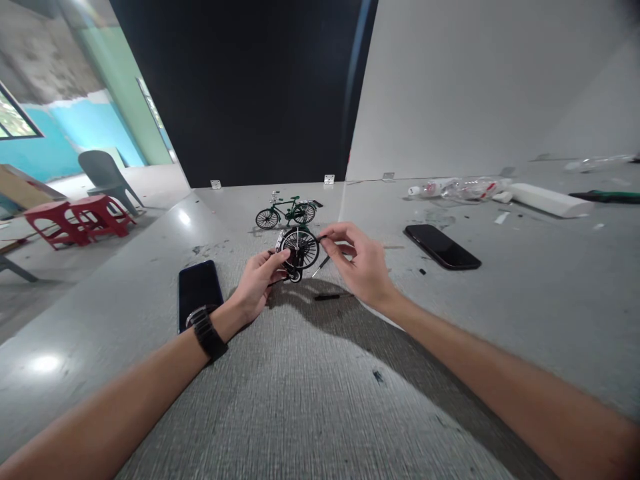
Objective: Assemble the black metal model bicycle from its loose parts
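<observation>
Above the grey table, my left hand (259,279) grips a small black model bicycle (300,249), its spoked wheel facing me. At the wheel's right edge, the fingers of my right hand (356,259) are pinched together on a small dark part whose shape is mostly hidden. A thin screwdriver (324,263) shows just below those fingertips. Another small screwdriver (327,297) with a black handle lies on the table beneath. Behind the held model, a green model bicycle (287,212) stands upright.
One phone (200,290) lies left, beside my watch; another phone (443,246) lies right. Clear plastic packaging (463,189), a white block (547,200) and a green-black tool (613,197) are at the back right. A black panel (260,87) rises behind. Red stools (103,215) stand beyond the left edge.
</observation>
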{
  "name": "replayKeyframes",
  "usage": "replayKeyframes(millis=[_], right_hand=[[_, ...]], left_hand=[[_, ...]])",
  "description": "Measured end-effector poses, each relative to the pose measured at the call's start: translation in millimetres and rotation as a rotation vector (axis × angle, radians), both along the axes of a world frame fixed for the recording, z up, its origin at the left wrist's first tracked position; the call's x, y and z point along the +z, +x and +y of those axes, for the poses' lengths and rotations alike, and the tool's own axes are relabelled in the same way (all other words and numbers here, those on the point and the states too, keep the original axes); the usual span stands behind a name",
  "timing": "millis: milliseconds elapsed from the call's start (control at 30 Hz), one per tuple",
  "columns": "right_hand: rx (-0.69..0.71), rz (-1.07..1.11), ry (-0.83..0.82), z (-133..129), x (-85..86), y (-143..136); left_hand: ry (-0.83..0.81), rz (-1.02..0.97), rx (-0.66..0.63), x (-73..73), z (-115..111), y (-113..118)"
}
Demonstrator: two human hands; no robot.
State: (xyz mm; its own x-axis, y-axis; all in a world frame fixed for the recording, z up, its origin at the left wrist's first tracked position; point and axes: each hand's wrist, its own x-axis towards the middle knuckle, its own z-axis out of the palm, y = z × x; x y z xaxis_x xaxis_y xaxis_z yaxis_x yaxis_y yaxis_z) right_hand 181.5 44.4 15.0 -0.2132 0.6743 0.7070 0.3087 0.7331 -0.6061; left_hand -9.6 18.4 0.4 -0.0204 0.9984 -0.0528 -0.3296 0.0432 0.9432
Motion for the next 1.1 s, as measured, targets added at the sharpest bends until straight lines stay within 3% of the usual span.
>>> replayKeyframes(millis=[467, 733, 1100], right_hand=[[0.031, -0.012, -0.034, 0, -2.7, 2], [0.041, -0.084, -0.014, 1, -1.3, 4], [0.017, -0.218, 0.069, 5, -2.7, 9]], left_hand=[[-0.044, 0.024, -0.032, 1.1, -1, -2], [0.064, 0.097, -0.153, -7.5, 3, -6], [0.125, 0.132, -0.163, -6.3, 1, -3]])
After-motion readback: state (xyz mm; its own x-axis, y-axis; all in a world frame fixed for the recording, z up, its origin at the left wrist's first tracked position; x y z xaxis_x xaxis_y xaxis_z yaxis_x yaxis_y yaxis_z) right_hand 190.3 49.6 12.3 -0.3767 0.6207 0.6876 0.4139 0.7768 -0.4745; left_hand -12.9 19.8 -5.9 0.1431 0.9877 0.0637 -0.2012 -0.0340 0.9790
